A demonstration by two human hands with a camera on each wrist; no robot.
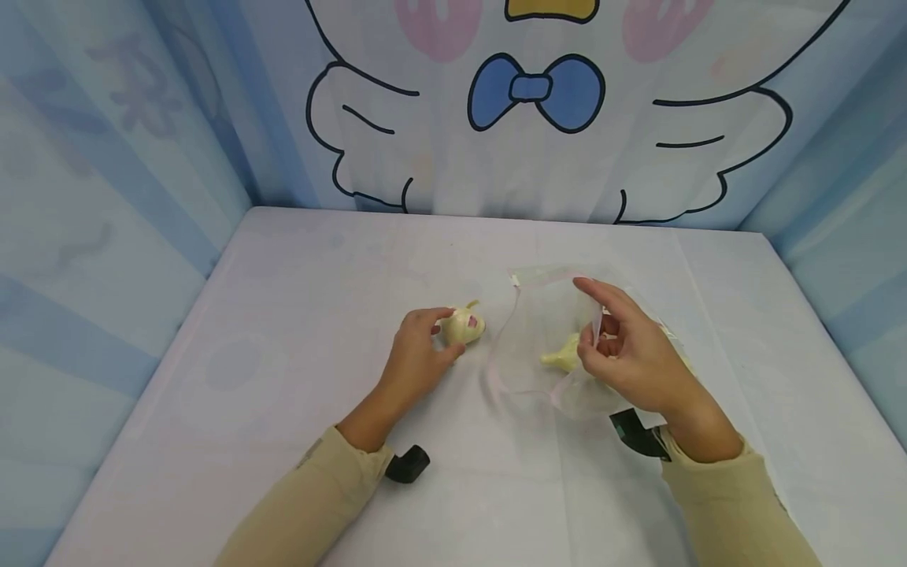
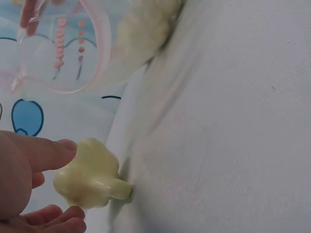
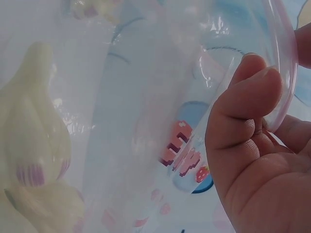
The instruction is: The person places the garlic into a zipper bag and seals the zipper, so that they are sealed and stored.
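Note:
My left hand [image 1: 416, 353] has its thumb and fingers on either side of a pale yellow garlic bulb [image 1: 466, 326] with a short stem. In the left wrist view the bulb [image 2: 90, 177] stands out past the thumb and fingertips, its stem at the white tabletop. To its right, my right hand [image 1: 641, 364] pinches the edge of a clear plastic bag [image 1: 530, 319] with a pink rim, its mouth spread toward the left hand. Inside the bag lies more garlic [image 1: 562, 358]; purple streaks mark the bulb [image 3: 36, 121] in the right wrist view.
A white cloth covers the table [image 1: 283, 331]. Behind it hangs a curtain [image 1: 453, 150] with a cartoon figure and blue bow, and pale blue curtains [image 1: 106, 236] flank the sides. Black wrist devices [image 1: 409, 465] sit by both cuffs.

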